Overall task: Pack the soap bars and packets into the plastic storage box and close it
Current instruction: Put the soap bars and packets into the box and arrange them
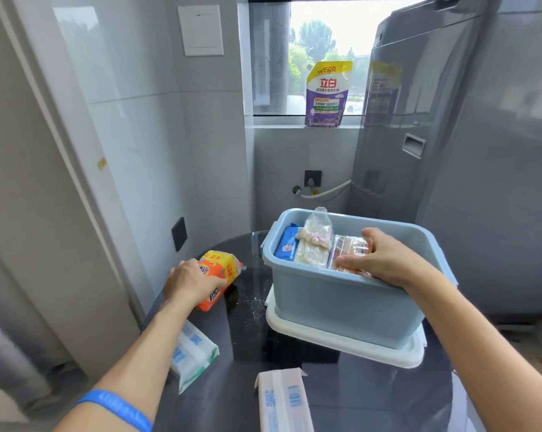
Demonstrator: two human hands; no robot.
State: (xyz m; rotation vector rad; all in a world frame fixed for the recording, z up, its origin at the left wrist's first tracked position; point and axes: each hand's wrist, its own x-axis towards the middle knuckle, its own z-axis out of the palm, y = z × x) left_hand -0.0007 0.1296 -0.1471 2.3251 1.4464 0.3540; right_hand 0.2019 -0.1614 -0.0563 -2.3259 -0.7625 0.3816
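**Blue box part-filled, two hands on packets**

Washing machine [450,135], grey, stands at the right beside the window; no writing on it can be read.

Surface [248,353]: dark, glossy, round-edged, carrying everything below.

Plastic storage box [341,304], pale blue, open-topped, stands on the white lid [350,344], which lies flat beneath it. Inside, on edge and side by side: a blue packet [287,246] at the left, print too small to read; a clear bag [315,241] of pale contents in the middle; a clear-wrapped orange packet [349,249] at the right.

Detergent pouch [327,93] upright on the window sill, purple and yellow, reads "150克" and "立白".

White soap bar [282,400] lies near the front edge, blue print illegible. White wrapped packet [193,353] with blue and green print lies at the left, partly under the left forearm.

Right hand [385,260] reaches over the box's near rim, fingers curled round the clear-wrapped orange packet.

Left hand [191,282] grips the orange-yellow soap packet [221,275] on the surface, left of the box; its lettering is unreadable.

Blue wristband [117,406] on the left forearm.
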